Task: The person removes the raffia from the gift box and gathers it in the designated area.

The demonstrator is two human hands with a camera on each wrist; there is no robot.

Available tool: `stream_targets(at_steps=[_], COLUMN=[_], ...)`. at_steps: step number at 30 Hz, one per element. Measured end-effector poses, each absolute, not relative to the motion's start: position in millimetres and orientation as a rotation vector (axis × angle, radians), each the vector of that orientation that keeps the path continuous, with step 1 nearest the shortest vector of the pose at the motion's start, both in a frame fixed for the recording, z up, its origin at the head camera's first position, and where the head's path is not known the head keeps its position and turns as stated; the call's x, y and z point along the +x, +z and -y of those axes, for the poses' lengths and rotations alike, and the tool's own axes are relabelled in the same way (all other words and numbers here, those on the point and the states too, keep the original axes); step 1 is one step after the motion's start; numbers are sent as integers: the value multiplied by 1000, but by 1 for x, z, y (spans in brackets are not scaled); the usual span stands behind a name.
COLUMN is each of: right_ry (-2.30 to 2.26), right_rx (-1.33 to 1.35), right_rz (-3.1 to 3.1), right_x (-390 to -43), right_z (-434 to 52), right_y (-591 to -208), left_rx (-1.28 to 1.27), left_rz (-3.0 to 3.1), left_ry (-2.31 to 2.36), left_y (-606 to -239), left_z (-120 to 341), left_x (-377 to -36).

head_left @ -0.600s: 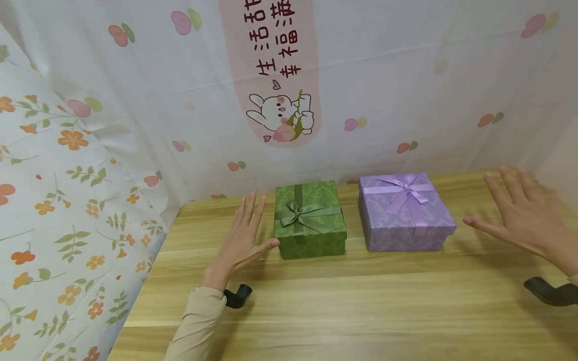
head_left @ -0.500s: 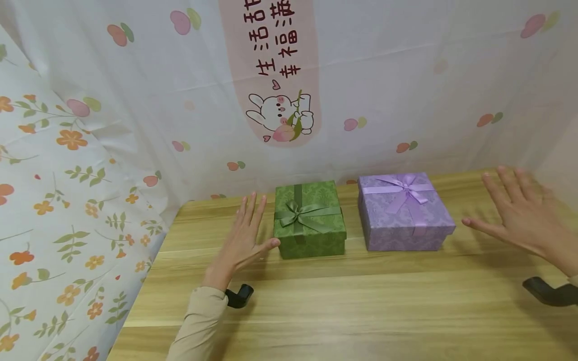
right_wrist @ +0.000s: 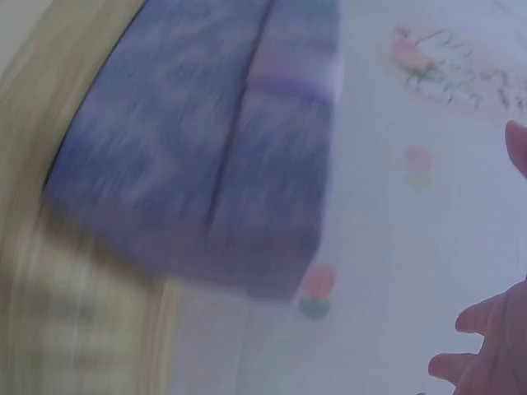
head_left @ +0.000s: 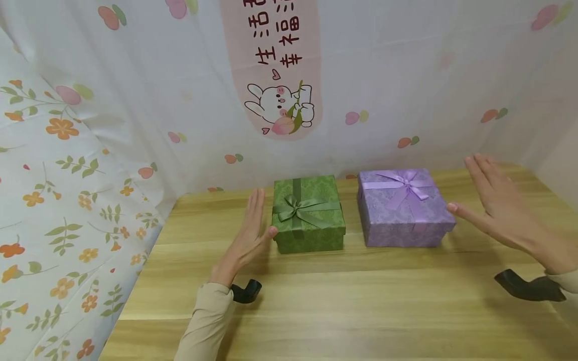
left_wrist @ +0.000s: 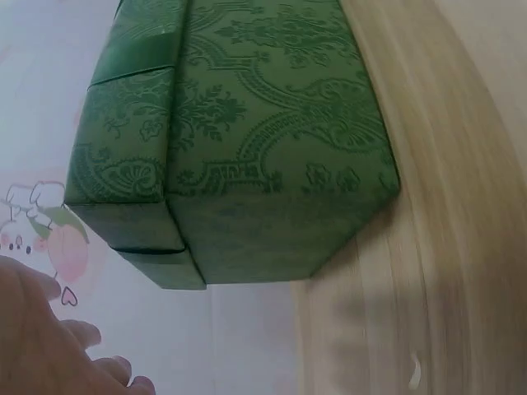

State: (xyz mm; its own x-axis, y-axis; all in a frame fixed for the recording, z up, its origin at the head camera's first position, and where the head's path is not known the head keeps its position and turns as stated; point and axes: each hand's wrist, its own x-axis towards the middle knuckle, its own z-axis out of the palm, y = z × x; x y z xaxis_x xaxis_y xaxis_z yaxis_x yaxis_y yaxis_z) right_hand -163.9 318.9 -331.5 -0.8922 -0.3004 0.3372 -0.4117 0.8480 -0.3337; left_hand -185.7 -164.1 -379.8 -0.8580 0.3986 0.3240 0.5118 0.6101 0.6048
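A green gift box (head_left: 308,214) with a green ribbon bow stands on the wooden table (head_left: 343,306), and a purple gift box (head_left: 403,208) with a lilac bow stands just to its right. My left hand (head_left: 247,239) is flat and upright against the green box's left side, the thumb touching its front corner. The left wrist view fills with that green box (left_wrist: 230,148), fingertips (left_wrist: 49,346) low at the left. My right hand (head_left: 501,213) is open with straight fingers beside the purple box's right side, thumb tip at its edge. The right wrist view shows the purple box (right_wrist: 206,164) blurred.
A white cloth backdrop (head_left: 361,75) printed with peaches and a rabbit hangs behind the table, and a flowered cloth (head_left: 67,200) covers the left side. Black wrist mounts (head_left: 246,292) sit under each forearm. Bare wood lies in front of the boxes.
Both hands have moved inward: the left hand closed up against the green box's side, and the right hand swept left until its thumb reached the purple box.
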Motion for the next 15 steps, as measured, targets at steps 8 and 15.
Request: stream_targets(at_steps=[8, 15], right_ry=[702, 1095], right_rx=[647, 713], right_rz=[2691, 2627], right_x=[-166, -160], right_z=[-268, -225], right_y=[-324, -317], left_rx=[-725, -683], left_rz=[2575, 2552], left_ry=[-1364, -1495], left_y=[-381, -374], left_z=[158, 157], left_x=[-188, -191])
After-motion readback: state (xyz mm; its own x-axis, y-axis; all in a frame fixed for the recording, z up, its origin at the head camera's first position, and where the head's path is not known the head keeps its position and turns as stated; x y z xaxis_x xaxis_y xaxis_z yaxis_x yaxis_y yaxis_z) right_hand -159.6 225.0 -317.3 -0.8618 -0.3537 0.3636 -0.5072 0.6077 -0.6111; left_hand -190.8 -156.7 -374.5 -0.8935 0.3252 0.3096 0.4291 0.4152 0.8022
